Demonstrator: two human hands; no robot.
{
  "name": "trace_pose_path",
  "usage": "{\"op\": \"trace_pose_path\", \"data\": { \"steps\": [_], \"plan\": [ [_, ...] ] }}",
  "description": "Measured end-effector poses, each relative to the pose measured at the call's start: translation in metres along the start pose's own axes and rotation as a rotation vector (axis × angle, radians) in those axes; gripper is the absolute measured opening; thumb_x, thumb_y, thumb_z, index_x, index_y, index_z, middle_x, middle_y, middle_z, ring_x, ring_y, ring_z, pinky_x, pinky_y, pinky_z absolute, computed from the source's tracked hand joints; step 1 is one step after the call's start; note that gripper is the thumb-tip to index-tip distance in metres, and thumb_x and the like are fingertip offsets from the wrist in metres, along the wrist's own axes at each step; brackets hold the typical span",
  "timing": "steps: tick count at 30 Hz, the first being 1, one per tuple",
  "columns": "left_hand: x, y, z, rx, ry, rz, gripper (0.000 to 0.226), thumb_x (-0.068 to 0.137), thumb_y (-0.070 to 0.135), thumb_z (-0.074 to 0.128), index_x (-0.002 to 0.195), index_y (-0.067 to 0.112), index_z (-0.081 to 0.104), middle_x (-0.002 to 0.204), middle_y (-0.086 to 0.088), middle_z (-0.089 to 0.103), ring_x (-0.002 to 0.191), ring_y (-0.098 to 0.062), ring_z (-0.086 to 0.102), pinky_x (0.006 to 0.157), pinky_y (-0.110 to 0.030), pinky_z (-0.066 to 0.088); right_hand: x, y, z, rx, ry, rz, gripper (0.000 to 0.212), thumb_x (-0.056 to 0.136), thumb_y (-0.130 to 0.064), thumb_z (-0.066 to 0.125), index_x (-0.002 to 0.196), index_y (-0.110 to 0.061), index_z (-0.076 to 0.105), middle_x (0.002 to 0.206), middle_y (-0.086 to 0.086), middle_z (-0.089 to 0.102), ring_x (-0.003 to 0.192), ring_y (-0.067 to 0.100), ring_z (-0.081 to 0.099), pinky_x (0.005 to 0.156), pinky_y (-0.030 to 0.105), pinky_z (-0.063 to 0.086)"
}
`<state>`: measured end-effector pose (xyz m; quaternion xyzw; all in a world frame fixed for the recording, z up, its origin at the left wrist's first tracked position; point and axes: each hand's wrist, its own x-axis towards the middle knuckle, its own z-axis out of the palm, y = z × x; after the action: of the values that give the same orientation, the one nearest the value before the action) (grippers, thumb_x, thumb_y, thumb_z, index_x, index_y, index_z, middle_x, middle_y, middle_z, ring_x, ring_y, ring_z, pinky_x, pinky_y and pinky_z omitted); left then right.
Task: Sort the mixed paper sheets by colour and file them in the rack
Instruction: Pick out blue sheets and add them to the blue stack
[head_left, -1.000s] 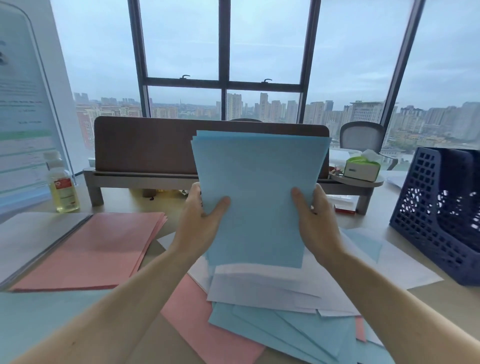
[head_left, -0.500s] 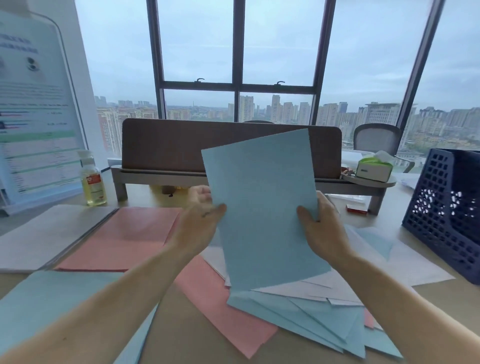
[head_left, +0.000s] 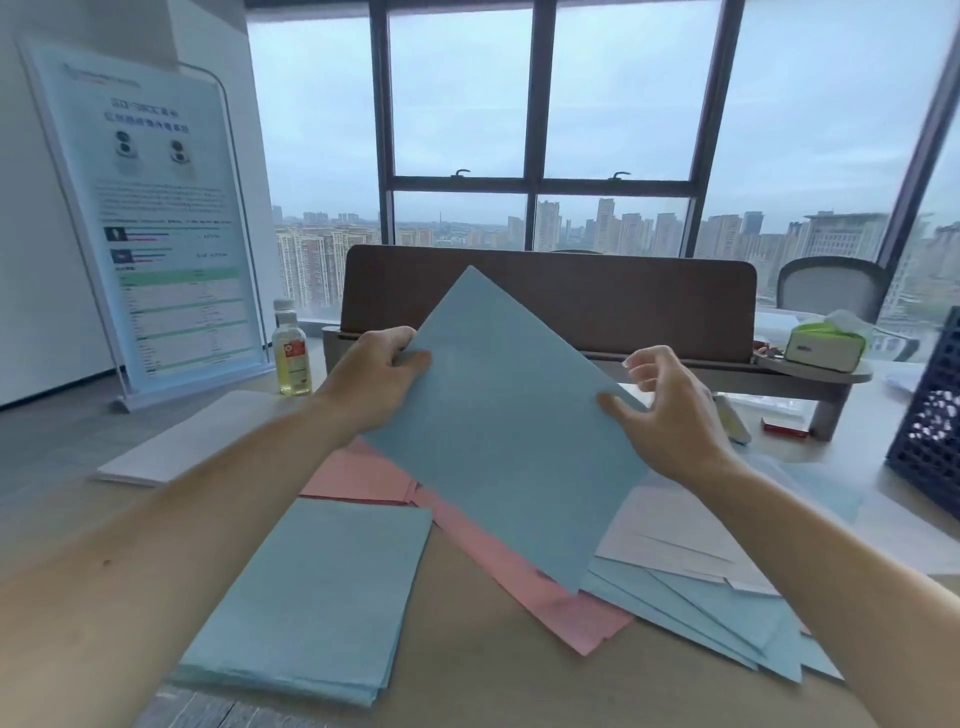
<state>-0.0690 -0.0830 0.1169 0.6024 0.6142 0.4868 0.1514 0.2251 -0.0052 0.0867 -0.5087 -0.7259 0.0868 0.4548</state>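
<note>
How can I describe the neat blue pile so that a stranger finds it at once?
Look at the near left part of the wooden desk, in front of the pink stack. The stack of blue sheets lies flat there. Its edges are roughly squared, unlike the fanned blue sheets in the mixed heap to its right.

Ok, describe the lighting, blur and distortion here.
Head view: overcast light from the tall dark-framed window backlights the scene, dulling the held pale blue paper sheet; the wide-angle lens tilts the window's right post; small print on the white standing poster is unreadably soft.
</note>
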Motion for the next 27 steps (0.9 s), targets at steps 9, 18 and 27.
{"op": "trace_pose_path", "data": {
  "steps": [9,18,27],
  "plan": [
    [-0.067,-0.086,-0.082,-0.386,0.169,-0.405,0.019,0.102,0.008,0.052,0.103,0.013,0.071,0.106,-0.009,0.075,0.096,-0.029,0.070,0.092,-0.040,0.056,-0.063,-0.058,0.070,0.644,-0.334,0.390,0.011,0.092,-0.004,0.066,0.092,-0.015,0.064,0.094,0.008,0.073,0.076,0.018,0.071,0.063,0.029,0.057],
    [-0.103,-0.157,-0.138,0.157,0.288,-0.447,0.005,0.095,0.013,0.066,0.099,0.012,0.066,0.093,-0.007,0.069,0.079,-0.022,0.062,0.064,-0.026,0.045,-0.101,-0.097,0.147,0.558,-0.499,0.404,0.007,0.087,-0.005,0.073,0.091,-0.011,0.071,0.097,0.008,0.075,0.081,0.020,0.072,0.074,0.030,0.061],
    [-0.115,-0.206,-0.135,0.408,0.182,-0.398,0.012,0.091,0.023,0.072,0.099,0.023,0.064,0.098,-0.005,0.072,0.091,-0.025,0.067,0.085,-0.034,0.052,-0.124,-0.089,0.177,0.338,-0.582,0.375,0.012,0.084,-0.015,0.078,0.093,-0.009,0.073,0.096,0.004,0.075,0.085,0.018,0.072,0.084,0.037,0.059]
  ]
}}
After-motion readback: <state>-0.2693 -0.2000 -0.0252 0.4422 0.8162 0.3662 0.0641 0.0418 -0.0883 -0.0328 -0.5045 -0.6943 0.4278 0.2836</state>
